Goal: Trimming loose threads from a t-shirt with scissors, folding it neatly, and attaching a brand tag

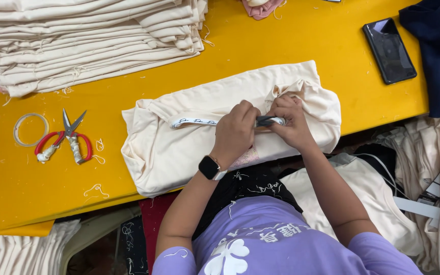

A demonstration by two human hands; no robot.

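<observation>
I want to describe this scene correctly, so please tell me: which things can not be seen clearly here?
Head view only:
- Small dark tool: mostly covered by the left hand and right hand; its kind is unclear.
- Printing on the white tape: too small.
- Stack of cream fabric: cut off by the top and left edges.
- Dark blue cloth: cut off by the right edge.

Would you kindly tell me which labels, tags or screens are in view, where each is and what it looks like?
White printed neck tape: narrow strip across the cream garment, its end pinched between left hand and right hand.
Black smartphone: flat rectangle, dark screen, on the yellow table, upper right.
Black smartwatch: square dark face, left wrist.
</observation>
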